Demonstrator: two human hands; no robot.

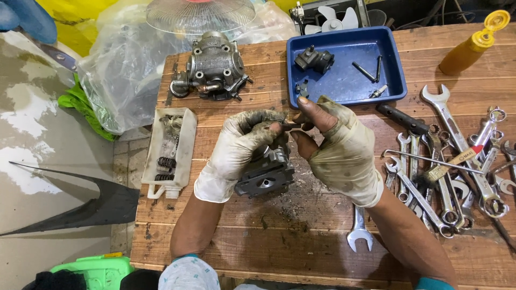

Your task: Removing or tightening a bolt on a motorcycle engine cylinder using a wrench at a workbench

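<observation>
Just below the blue tray (pixel 395 64), the left hand (pixel 236 153) grips the metal housing (pixel 266 174) while the right hand (pixel 338 145) pinches a small pin (pixel 290 125), which may slip from greasy gloves.

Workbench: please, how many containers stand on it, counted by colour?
Blue tray: 1
White tray: 1
Yellow bottle: 1
Total: 3

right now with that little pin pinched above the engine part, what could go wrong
The small pin is pinched only by gloved fingertips of both hands, so it could slip and get lost in the grit on the wooden bench. The left hand alone steadies the grey engine part; it may tip. The spanner pile crowds the right hand.
</observation>
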